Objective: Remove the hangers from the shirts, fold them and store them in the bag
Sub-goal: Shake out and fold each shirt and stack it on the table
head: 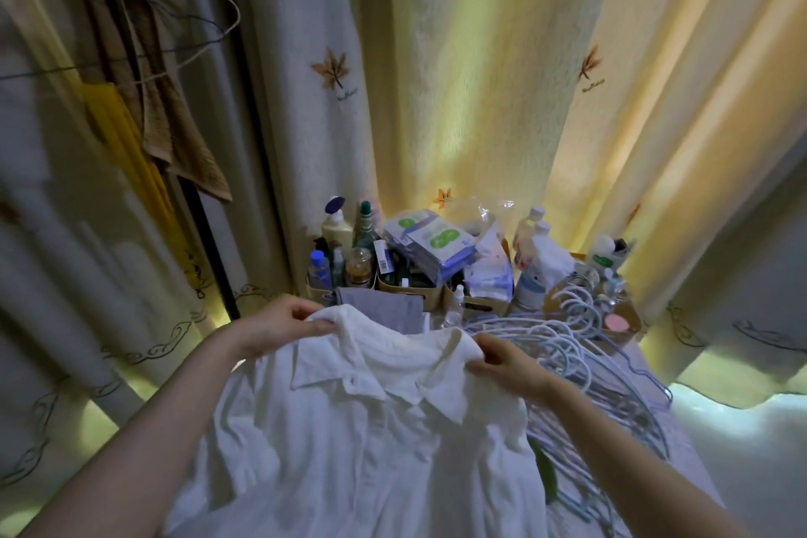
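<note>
Between pinching left hand and right hand — a white collared shirt, rumpled — shoulders gripped.

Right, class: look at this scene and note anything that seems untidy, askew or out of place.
The pale blue hangers lie in a tangled heap right of the white shirt, hooks pointing different ways. Nothing looks spilled or damaged.

Matt white cloth shirt, seemingly plastic-coated hangers, woven curtains
</note>
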